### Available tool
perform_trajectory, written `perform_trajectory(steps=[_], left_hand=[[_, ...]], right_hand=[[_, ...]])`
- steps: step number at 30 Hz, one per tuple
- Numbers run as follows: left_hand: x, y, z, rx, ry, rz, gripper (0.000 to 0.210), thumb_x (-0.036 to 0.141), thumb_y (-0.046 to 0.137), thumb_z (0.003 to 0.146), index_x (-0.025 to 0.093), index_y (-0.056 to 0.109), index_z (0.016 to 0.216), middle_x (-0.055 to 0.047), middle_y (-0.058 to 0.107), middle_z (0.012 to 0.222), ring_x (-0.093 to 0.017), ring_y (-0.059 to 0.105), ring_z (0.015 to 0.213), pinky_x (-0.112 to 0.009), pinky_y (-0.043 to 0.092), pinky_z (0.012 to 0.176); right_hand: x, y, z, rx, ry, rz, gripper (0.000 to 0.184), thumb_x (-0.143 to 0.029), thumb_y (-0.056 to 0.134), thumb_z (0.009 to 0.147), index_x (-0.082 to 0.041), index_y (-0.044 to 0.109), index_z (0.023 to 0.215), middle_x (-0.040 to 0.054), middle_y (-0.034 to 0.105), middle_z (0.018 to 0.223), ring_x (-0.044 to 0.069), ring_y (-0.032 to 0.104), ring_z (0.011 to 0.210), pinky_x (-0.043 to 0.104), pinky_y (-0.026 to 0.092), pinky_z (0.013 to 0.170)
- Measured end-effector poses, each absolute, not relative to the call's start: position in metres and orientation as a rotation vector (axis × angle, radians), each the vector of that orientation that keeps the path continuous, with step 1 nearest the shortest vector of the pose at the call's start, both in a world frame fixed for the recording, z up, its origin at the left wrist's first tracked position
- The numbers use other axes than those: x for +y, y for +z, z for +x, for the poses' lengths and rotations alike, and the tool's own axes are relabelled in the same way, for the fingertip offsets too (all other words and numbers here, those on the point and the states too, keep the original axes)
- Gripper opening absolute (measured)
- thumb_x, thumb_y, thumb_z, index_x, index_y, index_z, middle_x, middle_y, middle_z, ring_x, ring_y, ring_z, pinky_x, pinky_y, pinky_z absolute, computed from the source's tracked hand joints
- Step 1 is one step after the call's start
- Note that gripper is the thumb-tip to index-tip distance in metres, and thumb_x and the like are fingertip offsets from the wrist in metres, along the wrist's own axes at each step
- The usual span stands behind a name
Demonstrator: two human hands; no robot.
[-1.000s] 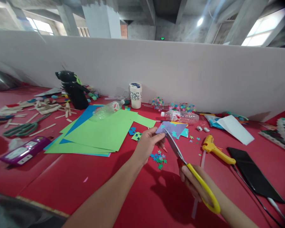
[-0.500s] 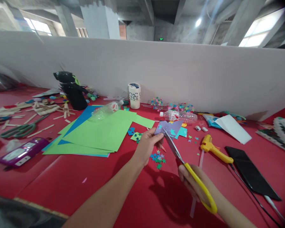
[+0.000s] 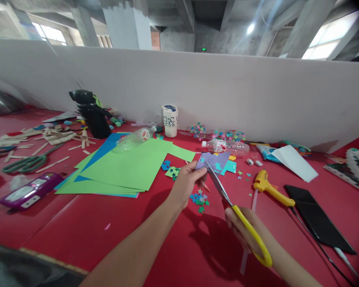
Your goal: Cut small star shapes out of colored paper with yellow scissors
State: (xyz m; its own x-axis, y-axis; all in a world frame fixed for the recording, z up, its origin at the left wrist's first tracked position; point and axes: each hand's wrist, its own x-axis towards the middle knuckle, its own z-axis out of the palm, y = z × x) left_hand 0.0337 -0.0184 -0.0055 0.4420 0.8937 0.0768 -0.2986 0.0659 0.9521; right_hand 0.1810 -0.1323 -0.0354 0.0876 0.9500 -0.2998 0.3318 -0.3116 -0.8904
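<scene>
Between its thumb and fingers, my left hand (image 3: 189, 179) pinches a piece of purple paper (image 3: 221, 160) with star-shaped gaps cut in it. My right hand (image 3: 242, 227) grips yellow-handled scissors (image 3: 253, 233); some of its fingers are hidden behind the handle. The blade tips reach the purple paper beside my left thumb. Below the paper, a small pile of cut paper stars (image 3: 200, 200) in blue, green and purple lies on the red table (image 3: 155, 239). Blue and green paper scraps (image 3: 172, 171) rest just left of my left hand's fingers.
Green paper sheets (image 3: 122, 167) spread to the left, a plastic bottle (image 3: 134, 139) on them. Farther back stand a white cup (image 3: 170, 121) and a black flask (image 3: 92, 117). To the right lie a yellow glue gun (image 3: 272, 189), a black phone-like slab (image 3: 320, 219) and another bottle (image 3: 225, 146).
The whole view has shifted very slightly. Both hands, the scissors and the purple paper keep almost the same positions.
</scene>
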Motion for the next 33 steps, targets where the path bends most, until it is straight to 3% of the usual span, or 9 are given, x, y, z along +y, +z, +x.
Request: perform_trajectory(steps=[3,7,10,22,33], left_hand=[[-0.0179,-0.0053,0.0347,0.686,1.058,1.207,0.011,0.027,0.056,0.073,0.017,0.059,0.07,0.001,0.053,0.063,-0.01,0.046,0.06,-0.022,0.038,0.061],[-0.0172,-0.0049,0.036,0.658,1.086,1.222,0.016,0.024,0.055,0.073,0.018,0.064,0.085,-0.003,0.061,0.086,-0.015,0.053,0.083,-0.027,0.04,0.079],[-0.0174,-0.0041,0.0365,0.631,1.052,1.199,0.02,0.025,0.055,0.074,0.016,0.065,0.088,-0.003,0.064,0.082,-0.016,0.056,0.082,-0.031,0.039,0.085],[-0.0163,-0.0041,0.0366,0.638,1.059,1.16,0.019,0.025,0.059,0.072,0.015,0.067,0.086,-0.003,0.066,0.079,-0.016,0.057,0.081,-0.03,0.039,0.084],[-0.0145,-0.0063,0.0348,0.663,1.054,1.214,0.018,0.026,0.059,0.072,0.015,0.067,0.083,-0.002,0.066,0.075,-0.016,0.057,0.078,-0.03,0.04,0.082]], right_hand=[[-0.1322,-0.0364,0.1805,-1.258,1.222,-1.732,0.051,-0.069,0.037,0.073,-0.02,0.037,0.059,-0.0117,0.025,0.038,0.003,0.025,0.028,0.015,0.018,0.029],[-0.133,-0.0382,0.1804,-1.228,1.233,-1.726,0.053,-0.071,0.037,0.072,-0.02,0.038,0.059,-0.0119,0.025,0.038,0.003,0.024,0.028,0.014,0.02,0.029],[-0.1336,-0.04,0.181,-1.218,1.247,-1.72,0.053,-0.072,0.036,0.071,-0.02,0.039,0.061,-0.0124,0.025,0.036,0.003,0.023,0.026,0.015,0.022,0.028],[-0.1325,-0.0349,0.1788,-1.287,1.175,-1.781,0.05,-0.069,0.039,0.073,-0.021,0.035,0.058,-0.0105,0.028,0.037,0.004,0.027,0.027,0.016,0.024,0.028],[-0.1311,-0.0399,0.184,-1.287,1.236,-1.717,0.051,-0.069,0.038,0.073,-0.02,0.041,0.062,-0.0121,0.026,0.036,0.004,0.026,0.025,0.015,0.025,0.026]])
